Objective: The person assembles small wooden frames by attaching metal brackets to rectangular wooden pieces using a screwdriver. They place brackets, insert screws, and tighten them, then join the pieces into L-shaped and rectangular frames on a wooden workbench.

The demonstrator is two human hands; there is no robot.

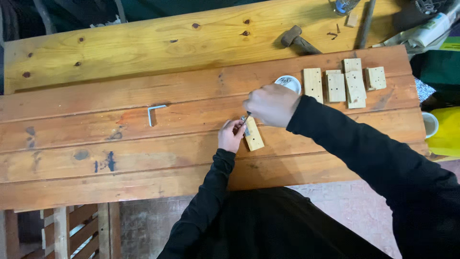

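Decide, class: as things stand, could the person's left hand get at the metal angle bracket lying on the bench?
Probably yes. The left hand rests by the small wooden block, and only bare bench boards lie between it and the angle bracket to its left. Nothing blocks that stretch.

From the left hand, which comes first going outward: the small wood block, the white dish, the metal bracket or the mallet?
1. Small wood block, touching the left hand, just right.
2. White dish, up and right.
3. Metal bracket, off left.
4. Mallet, far top right.

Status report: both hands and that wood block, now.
Left hand pinching a small metal piece at wood block. Right hand closed above it. White dish just behind; nothing blocking.
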